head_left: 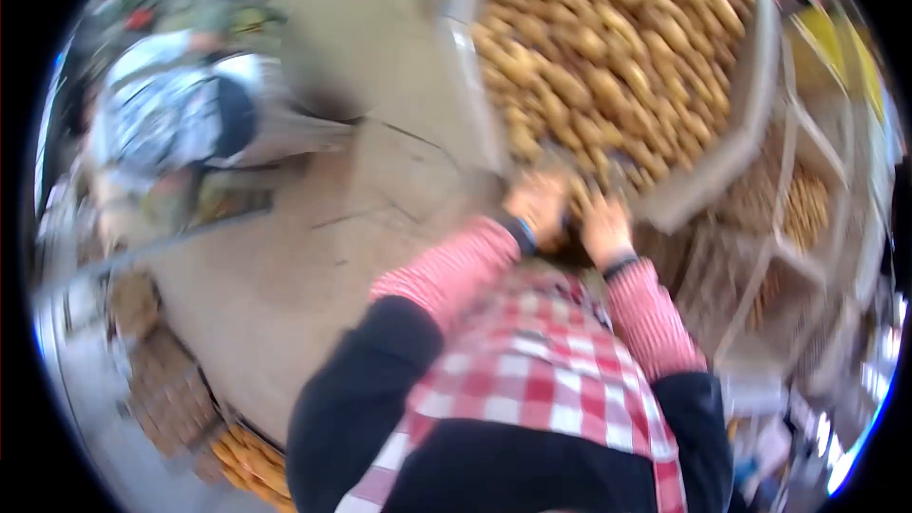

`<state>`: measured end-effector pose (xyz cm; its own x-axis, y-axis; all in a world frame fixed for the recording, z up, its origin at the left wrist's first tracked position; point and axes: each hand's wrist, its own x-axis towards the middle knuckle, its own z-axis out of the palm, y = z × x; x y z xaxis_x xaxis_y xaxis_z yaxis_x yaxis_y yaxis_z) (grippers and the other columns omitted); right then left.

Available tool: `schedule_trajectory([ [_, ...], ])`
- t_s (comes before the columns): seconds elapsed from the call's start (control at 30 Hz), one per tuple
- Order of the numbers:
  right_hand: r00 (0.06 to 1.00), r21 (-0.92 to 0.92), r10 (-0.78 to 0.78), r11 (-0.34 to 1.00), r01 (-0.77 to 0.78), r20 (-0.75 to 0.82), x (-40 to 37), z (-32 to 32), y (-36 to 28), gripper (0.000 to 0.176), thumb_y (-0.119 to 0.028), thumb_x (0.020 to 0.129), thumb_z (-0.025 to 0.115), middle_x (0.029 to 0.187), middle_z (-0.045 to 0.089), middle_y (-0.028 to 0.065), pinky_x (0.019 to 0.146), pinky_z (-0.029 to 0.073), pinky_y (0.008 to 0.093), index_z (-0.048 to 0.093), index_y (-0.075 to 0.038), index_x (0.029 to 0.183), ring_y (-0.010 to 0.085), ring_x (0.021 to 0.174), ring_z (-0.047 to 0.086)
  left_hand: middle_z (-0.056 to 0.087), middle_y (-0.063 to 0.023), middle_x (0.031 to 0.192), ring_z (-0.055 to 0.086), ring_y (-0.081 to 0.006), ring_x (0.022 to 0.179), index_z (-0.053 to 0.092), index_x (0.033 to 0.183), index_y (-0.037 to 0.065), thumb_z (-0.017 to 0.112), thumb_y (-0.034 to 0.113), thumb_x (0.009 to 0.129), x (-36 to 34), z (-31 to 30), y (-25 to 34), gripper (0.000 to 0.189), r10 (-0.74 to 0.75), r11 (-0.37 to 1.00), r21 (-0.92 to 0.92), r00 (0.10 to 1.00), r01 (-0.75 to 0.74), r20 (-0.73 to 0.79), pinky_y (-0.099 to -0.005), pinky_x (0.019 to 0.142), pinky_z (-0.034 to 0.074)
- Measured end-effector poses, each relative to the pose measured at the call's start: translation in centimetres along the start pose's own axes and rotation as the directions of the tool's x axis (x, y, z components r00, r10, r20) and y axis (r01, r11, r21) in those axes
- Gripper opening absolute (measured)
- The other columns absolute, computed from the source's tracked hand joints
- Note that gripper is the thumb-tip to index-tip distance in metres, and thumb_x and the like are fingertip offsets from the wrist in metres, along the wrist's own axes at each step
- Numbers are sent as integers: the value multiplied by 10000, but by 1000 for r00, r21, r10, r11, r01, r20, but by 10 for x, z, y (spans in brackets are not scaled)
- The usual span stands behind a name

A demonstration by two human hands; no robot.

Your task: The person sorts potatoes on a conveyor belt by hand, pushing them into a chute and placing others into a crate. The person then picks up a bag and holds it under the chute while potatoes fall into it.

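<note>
Tubers, brown-yellow and mostly long, lie heaped in a big bin at the far right, the pile reaching down to the bin's near corner, where I see both hands at work. The left hand is at the left of that corner, its fingers bent loosely over the near tubers; the right hand is just beside it, fingers partly spread and pointing into the heap. Motion blurs the gap between them — I cannot tell whether either has hold of a tuber or only touches the pile.

I judge each tuber firm and stiff, light enough for one hand, with skin that could bruise or scrape; the smooth ones may slip. The best hold looks to be around the thick middle, fingers on one side and thumb on the other, rather than at a thin end.

Pink striped sleeves run back to a checked apron. Right of the bin, a frame borders smaller loads. At left, a person bends over the far side of the floor — and at near left, orange goods lie beside brown stacks.
</note>
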<state>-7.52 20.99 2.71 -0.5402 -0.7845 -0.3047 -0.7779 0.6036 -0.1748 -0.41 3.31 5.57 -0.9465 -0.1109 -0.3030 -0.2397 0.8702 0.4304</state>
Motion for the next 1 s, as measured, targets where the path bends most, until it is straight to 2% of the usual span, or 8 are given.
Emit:
schedule_trajectory([
  [0.03,986,37,-113,992,119,-120,-6,2,3,457,-157,905,582,1406,581,153,1028,471,537,633,-120,1358,396,1198,579,715,-203,1176,700,-379,1062,692,1174,32,683,293,803,-5,4,10,454,-14,999,-30,998,13,-54,-476,947,551],
  [0.1,931,173,-67,985,4,359,-22,-41,0,402,-174,873,661,1491,538,126,1116,409,579,695,-190,1274,450,1367,485,589,-201,1433,554,-380,1329,661,1303,72,719,264,776,-26,21,21,565,120,978,-147,976,-147,-179,-492,1121,439],
  [0.2,960,633,-55,741,223,-274,8,-49,60,243,-26,872,692,1172,740,130,1043,519,417,761,-70,1101,288,1185,666,465,-152,1563,483,-381,1397,592,1407,125,678,183,808,15,-5,1,607,221,940,-223,960,-256,-173,-507,1152,412],
  [0.27,931,877,288,476,65,-226,71,-88,123,408,88,930,577,1349,668,129,1097,486,372,658,7,1322,226,1267,605,493,-181,1521,490,-408,1373,604,1376,118,663,215,872,87,-31,-36,516,130,981,-63,868,-182,-479,-518,1116,442],
  [0.37,727,681,332,689,249,-601,138,-144,227,406,-38,1060,490,1470,576,148,1127,448,373,545,-10,1461,239,1305,569,495,-261,1477,485,-436,1360,586,1376,86,648,304,945,143,-150,-68,487,-6,966,-176,669,-187,-743,-507,1104,445],
  [0.53,612,671,432,704,230,-663,263,-188,318,466,-239,1085,488,1555,486,186,1191,349,378,502,-44,1508,291,1412,475,459,-286,1507,472,-474,1356,539,1427,73,654,449,937,297,-235,-119,629,23,1000,31,576,4,-817,-503,1149,397],
  [0.87,652,460,407,883,-99,-640,343,-208,334,510,-393,1074,468,1569,468,216,1263,214,441,557,-90,1475,385,1508,328,480,-135,1508,438,-465,1366,579,1416,338,665,538,909,359,-262,-85,553,-149,988,-119,793,97,-591,-627,1175,281],
  [1.0,642,478,269,861,173,-718,308,-217,271,460,-285,990,689,1398,631,216,1145,424,432,624,-113,1412,372,1289,595,447,-74,1542,390,-445,1419,565,1437,326,623,585,920,339,-257,-62,581,-177,984,-106,858,143,-482,-652,1228,167],
])
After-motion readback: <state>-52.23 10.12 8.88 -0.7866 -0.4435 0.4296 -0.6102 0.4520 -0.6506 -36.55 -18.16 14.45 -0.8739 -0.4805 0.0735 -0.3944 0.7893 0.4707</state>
